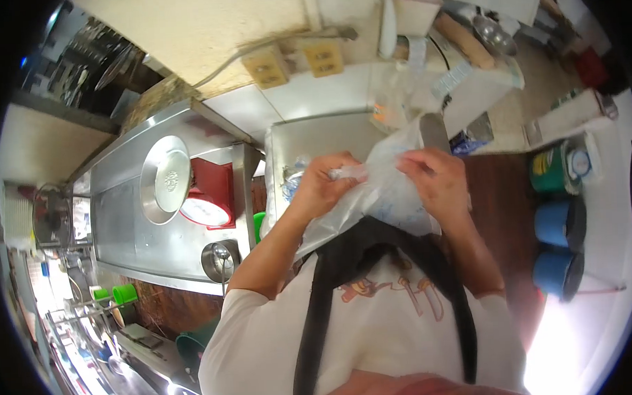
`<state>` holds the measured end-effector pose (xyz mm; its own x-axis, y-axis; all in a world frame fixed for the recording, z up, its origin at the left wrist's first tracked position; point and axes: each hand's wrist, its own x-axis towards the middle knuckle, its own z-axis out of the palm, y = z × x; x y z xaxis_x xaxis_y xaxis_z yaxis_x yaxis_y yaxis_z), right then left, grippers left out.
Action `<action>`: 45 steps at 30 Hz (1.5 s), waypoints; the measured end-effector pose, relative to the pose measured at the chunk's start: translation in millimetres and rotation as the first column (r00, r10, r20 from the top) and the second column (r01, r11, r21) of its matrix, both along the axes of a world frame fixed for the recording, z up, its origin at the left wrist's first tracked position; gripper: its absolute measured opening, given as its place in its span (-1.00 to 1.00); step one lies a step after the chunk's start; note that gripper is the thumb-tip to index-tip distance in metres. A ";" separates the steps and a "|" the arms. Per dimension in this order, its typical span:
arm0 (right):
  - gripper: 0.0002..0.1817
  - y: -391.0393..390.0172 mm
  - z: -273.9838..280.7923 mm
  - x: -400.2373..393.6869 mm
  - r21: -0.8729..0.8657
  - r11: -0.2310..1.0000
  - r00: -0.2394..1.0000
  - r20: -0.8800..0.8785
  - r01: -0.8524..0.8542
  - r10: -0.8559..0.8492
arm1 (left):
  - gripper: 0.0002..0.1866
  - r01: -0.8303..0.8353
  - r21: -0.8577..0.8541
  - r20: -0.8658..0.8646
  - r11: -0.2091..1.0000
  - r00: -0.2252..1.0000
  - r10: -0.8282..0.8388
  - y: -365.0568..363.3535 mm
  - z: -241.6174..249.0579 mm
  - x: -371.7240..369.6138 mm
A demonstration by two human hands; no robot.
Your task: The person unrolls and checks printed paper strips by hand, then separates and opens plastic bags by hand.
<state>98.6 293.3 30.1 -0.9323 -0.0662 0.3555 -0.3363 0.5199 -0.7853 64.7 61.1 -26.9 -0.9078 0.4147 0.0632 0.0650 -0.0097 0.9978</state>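
A clear plastic bag (382, 188) hangs in front of my chest, over the near part of a metal table (320, 130). My left hand (333, 183) is closed on a bunched part of the bag, with the fingers curled round it. On the bag's other side, my right hand (433, 176) pinches the plastic between thumb and fingertips. Faint bluish marks show through the lower part of the bag; what is inside, if anything, I cannot make out. Beside my left wrist, some crumpled clear plastic with blue print lies on the table.
To the left, a red scale (213, 190) with a round metal pan (168, 178) stands on a steel counter (122, 218), near a metal pot (219, 260). Blue buckets (559, 224) line the right wall. Two yellow outlet boxes (265, 67) are mounted ahead.
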 end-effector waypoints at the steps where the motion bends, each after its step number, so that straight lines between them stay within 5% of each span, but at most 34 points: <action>1: -0.85 1.7 1.8 -0.6 -0.038 0.999 0.997 0.069 -0.019 0.022 | -0.84 0.022 -0.013 0.005 1.000 1.000 -0.022 -0.9 -2.0 -2.2; 3: -0.85 4.5 4.2 -1.0 -0.106 0.994 0.975 0.216 -0.037 0.059 | -0.81 -0.052 0.116 -0.083 0.992 0.995 0.061 5.2 -0.8 0.2; 5: -0.85 -0.7 9.4 -4.5 0.004 0.995 0.993 0.070 -0.101 0.100 | -0.77 -0.059 0.203 -0.187 0.977 0.978 0.097 9.5 2.8 0.1; 9: -0.83 7.3 10.2 -9.4 0.128 0.982 0.990 0.021 -0.138 0.136 | -0.79 0.010 0.160 -0.011 0.987 1.000 -0.009 1.2 7.3 5.0; 12: -0.82 21.3 3.2 -14.2 -0.029 0.995 0.983 -0.153 0.095 -0.098 | -0.82 0.067 0.248 0.283 0.966 0.949 -0.138 -21.7 18.5 3.0; 14: -0.80 30.9 7.3 -16.0 -0.173 0.946 0.960 0.000 0.274 -0.278 | -0.77 0.139 0.294 0.367 0.946 0.897 -0.246 -42.7 15.9 -3.4; 15: -0.79 32.5 9.1 -15.9 -0.232 0.902 0.931 0.086 0.364 -0.354 | -0.70 0.155 0.312 0.275 0.937 0.929 -0.246 -43.8 -7.7 -6.2; 18: -0.75 10.8 7.7 -6.8 -0.117 0.958 0.964 0.079 0.263 -0.255 | -0.65 0.097 0.218 0.338 0.971 0.926 -0.169 -16.5 1.7 -4.0; 21: -0.74 -24.8 -23.1 -8.1 -0.037 0.999 1.000 -0.001 0.027 -0.027 | -0.69 0.052 0.356 0.111 0.933 0.989 -0.098 30.4 -11.5 -2.7; 23: -0.75 -19.4 -44.1 -14.1 -0.246 0.968 0.990 0.142 0.044 -0.009 | -0.72 0.040 0.301 0.133 0.953 0.988 -0.083 44.0 -4.1 -6.4; 24: -0.75 -12.3 -53.5 -17.7 -0.343 0.937 0.977 0.213 0.062 0.014 | -0.71 0.019 0.393 0.202 0.919 0.973 -0.107 41.9 -6.7 -13.4; 25: -0.68 0.5 -61.1 -19.2 -0.134 0.984 0.989 0.102 0.121 -0.108 | -0.70 -0.006 0.479 0.268 0.878 0.953 -0.140 39.4 -14.5 -22.5; 26: -0.66 11.0 -67.4 -22.0 -0.330 0.923 0.977 0.142 0.198 -0.159 | -0.69 -0.036 0.559 0.328 0.828 0.927 -0.181 37.1 -23.1 -29.3; 28: -0.62 27.0 -70.9 -30.1 -0.662 0.671 0.942 0.246 0.334 -0.226 | -0.70 0.134 0.845 0.171 0.517 0.849 -0.499 27.8 -35.4 -40.1; 31: -0.55 47.1 -48.8 -23.5 -0.903 0.399 0.952 0.247 0.160 0.179 | -0.70 0.304 0.687 -0.008 0.659 0.911 -0.412 21.4 -35.9 -41.1; 35: -0.47 33.2 -32.0 -16.7 -0.960 0.227 0.920 0.231 0.164 0.316 | -0.71 0.302 0.462 -0.028 0.834 0.945 -0.326 36.7 -47.8 -43.4; 37: -0.45 66.0 -90.8 -21.5 -0.962 0.246 0.867 0.224 0.122 0.445 | -0.71 0.297 0.418 -0.048 0.859 0.951 -0.305 39.4 -62.6 -46.0; 39: -0.44 74.3 -126.0 -15.4 -0.899 0.386 0.847 0.361 0.206 0.389 | -0.71 0.269 0.367 -0.060 0.890 0.962 -0.266 43.0 -87.6 -50.8; 42: -0.48 58.5 -146.7 -7.0 -0.800 0.500 0.862 0.472 0.332 0.183 | -0.72 0.179 0.269 -0.076 0.946 0.984 -0.164 51.0 -153.5 -58.4; 45: -0.60 54.5 -192.8 1.1 -0.668 0.688 0.934 0.356 0.282 -0.037 | -0.72 0.068 0.056 -0.187 0.996 0.981 -0.056 54.5 -232.1 -55.4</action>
<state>99.7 347.8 -162.7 -0.9675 0.2466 -0.0559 0.0060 -0.1987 -0.9800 9.3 115.6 -259.0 -0.8507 0.4601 0.2543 0.2453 -0.0805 0.9661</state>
